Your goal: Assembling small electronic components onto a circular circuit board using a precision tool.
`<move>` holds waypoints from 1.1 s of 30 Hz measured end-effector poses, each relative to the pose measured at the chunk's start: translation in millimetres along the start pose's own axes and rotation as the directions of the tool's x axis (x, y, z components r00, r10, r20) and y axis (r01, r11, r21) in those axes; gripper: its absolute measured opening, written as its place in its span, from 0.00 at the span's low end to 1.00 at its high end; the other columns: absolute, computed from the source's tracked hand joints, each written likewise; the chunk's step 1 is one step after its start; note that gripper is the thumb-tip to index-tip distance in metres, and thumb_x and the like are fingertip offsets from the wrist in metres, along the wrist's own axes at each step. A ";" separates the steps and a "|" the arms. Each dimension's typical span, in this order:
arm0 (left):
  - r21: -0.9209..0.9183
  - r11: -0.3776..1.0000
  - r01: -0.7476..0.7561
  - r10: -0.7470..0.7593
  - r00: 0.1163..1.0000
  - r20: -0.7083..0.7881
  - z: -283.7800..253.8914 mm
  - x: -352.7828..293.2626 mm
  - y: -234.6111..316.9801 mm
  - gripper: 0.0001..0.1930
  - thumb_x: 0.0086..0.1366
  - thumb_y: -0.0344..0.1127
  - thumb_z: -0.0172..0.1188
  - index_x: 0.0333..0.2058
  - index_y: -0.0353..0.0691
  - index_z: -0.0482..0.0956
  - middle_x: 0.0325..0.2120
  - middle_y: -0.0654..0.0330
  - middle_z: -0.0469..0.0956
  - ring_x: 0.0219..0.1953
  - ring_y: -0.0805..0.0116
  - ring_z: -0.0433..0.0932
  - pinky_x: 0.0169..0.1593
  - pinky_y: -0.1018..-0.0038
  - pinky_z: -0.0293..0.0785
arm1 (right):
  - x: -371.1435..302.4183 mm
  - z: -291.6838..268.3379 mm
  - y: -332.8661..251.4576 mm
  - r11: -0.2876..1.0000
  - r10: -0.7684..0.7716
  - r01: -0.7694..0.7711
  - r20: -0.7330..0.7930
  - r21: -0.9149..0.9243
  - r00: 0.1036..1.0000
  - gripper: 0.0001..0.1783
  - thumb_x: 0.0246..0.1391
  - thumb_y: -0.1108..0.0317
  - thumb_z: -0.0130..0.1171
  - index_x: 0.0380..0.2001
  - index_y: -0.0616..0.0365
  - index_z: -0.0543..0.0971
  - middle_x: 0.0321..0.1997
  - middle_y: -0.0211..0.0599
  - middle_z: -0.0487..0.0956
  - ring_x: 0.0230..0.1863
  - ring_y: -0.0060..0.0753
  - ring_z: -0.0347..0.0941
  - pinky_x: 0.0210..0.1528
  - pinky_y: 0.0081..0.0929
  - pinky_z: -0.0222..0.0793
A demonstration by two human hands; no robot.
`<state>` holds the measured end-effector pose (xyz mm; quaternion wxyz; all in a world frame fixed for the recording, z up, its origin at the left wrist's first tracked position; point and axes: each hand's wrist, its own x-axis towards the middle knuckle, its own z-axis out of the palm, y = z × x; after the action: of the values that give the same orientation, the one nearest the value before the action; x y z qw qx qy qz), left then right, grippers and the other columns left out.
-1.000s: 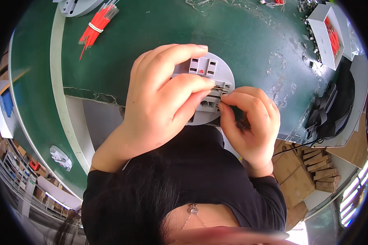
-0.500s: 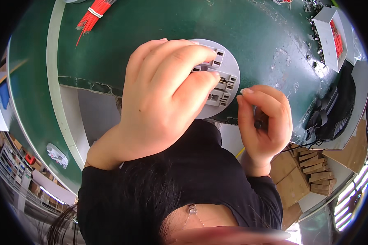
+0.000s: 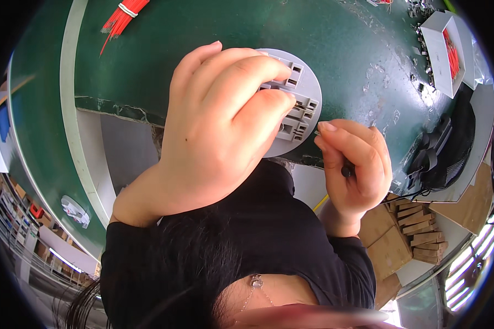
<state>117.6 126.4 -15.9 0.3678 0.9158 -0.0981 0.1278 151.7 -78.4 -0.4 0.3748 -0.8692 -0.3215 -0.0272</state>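
My left hand (image 3: 219,120) is curled over a round grey plate (image 3: 311,82) at the table's near edge. Its thumb and index finger are bent down onto the grey plastic blocks (image 3: 299,114) on that plate, which have small square slots. What lies between those fingertips is hidden. Just right of the plate, my right hand (image 3: 359,159) pinches a tiny pale, shiny piece (image 3: 317,132) between thumb and index finger, too small to name. A dark, round-ended object (image 3: 347,169) shows inside its curled fingers.
A banded bundle of red wires (image 3: 122,19) lies at the far left of the green table (image 3: 357,60). At the right stand a white box (image 3: 443,55) with red wires and a black mesh bag (image 3: 455,148). Cardboard boxes (image 3: 387,238) are below right.
My right hand's fingertips have dipped slightly and moved a little left toward the plate, and the pale piece shows more clearly. My left hand stays over the blocks.
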 end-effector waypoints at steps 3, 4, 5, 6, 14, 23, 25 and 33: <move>0.104 0.994 -0.017 0.017 1.000 0.001 -0.2 0.4 3.0 0.13 0.51 0.23 0.71 0.36 0.42 0.83 0.43 0.59 0.80 0.45 0.55 0.80 0.54 0.58 0.71 | 0.7 -2.5 -0.8 0.999 -0.013 0.014 0.008 -0.051 1.000 0.21 0.40 0.77 0.75 0.40 0.54 0.81 0.34 0.28 0.85 0.27 0.25 0.76 0.25 0.23 0.62; 0.103 0.995 -0.017 0.017 1.000 0.000 -0.2 0.3 3.2 0.13 0.51 0.23 0.71 0.36 0.42 0.83 0.43 0.59 0.80 0.45 0.55 0.80 0.54 0.58 0.71 | 0.7 -4.1 -2.0 0.998 -0.006 0.005 -0.002 -0.059 1.000 0.21 0.40 0.77 0.75 0.40 0.54 0.81 0.34 0.28 0.85 0.26 0.26 0.76 0.25 0.23 0.62; 0.108 0.994 -0.026 0.026 1.000 -0.002 -0.1 0.2 3.3 0.13 0.51 0.23 0.71 0.36 0.42 0.83 0.44 0.59 0.80 0.45 0.56 0.80 0.54 0.59 0.71 | 0.7 -5.7 -3.1 0.998 0.002 -0.003 -0.013 -0.068 1.000 0.21 0.40 0.77 0.75 0.40 0.54 0.81 0.34 0.28 0.85 0.25 0.26 0.76 0.26 0.23 0.62; 0.112 0.993 -0.034 0.035 0.999 -0.005 0.2 0.1 3.4 0.13 0.51 0.23 0.71 0.36 0.42 0.83 0.44 0.59 0.80 0.45 0.56 0.80 0.53 0.60 0.72 | 1.1 -6.9 -3.5 0.997 0.010 -0.012 -0.023 -0.077 1.000 0.20 0.40 0.76 0.76 0.40 0.54 0.81 0.33 0.28 0.85 0.25 0.26 0.76 0.26 0.24 0.62; -0.104 0.991 0.079 -0.079 0.997 -0.003 2.3 0.9 -1.2 0.12 0.51 0.19 0.70 0.35 0.38 0.82 0.47 0.55 0.79 0.47 0.57 0.78 0.49 0.64 0.74 | 6.5 -10.4 3.4 0.996 0.032 -0.033 -0.013 -0.079 0.999 0.18 0.42 0.73 0.76 0.37 0.54 0.80 0.33 0.30 0.86 0.25 0.26 0.77 0.26 0.24 0.64; 0.078 0.997 0.016 -0.012 0.998 -0.054 6.9 8.9 9.2 0.14 0.44 0.18 0.68 0.29 0.37 0.75 0.45 0.53 0.78 0.44 0.51 0.79 0.45 0.63 0.76 | 11.1 -8.9 12.5 0.996 0.031 -0.026 0.058 -0.089 0.998 0.15 0.44 0.70 0.75 0.36 0.52 0.79 0.34 0.26 0.84 0.26 0.26 0.77 0.27 0.24 0.62; 0.108 0.994 0.002 0.004 0.998 -0.056 8.8 10.9 10.5 0.14 0.44 0.18 0.68 0.29 0.37 0.74 0.44 0.52 0.78 0.44 0.51 0.79 0.45 0.63 0.76 | 15.1 -9.8 15.4 0.992 -0.036 0.046 0.084 -0.119 0.996 0.16 0.43 0.70 0.74 0.36 0.51 0.79 0.34 0.24 0.83 0.26 0.26 0.76 0.27 0.24 0.61; 0.003 1.000 0.025 -0.025 0.999 0.023 3.8 14.2 4.0 0.14 0.45 0.17 0.67 0.28 0.37 0.74 0.45 0.52 0.78 0.46 0.51 0.79 0.45 0.63 0.77 | 17.8 -11.4 28.0 0.956 -0.196 0.223 0.147 -0.192 0.969 0.18 0.41 0.71 0.74 0.38 0.49 0.79 0.34 0.22 0.81 0.26 0.24 0.75 0.27 0.24 0.61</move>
<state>130.5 119.7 -11.6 0.3668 0.9189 -0.0907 0.1130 184.2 -90.8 -4.9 0.2560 -0.8644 -0.4305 -0.0450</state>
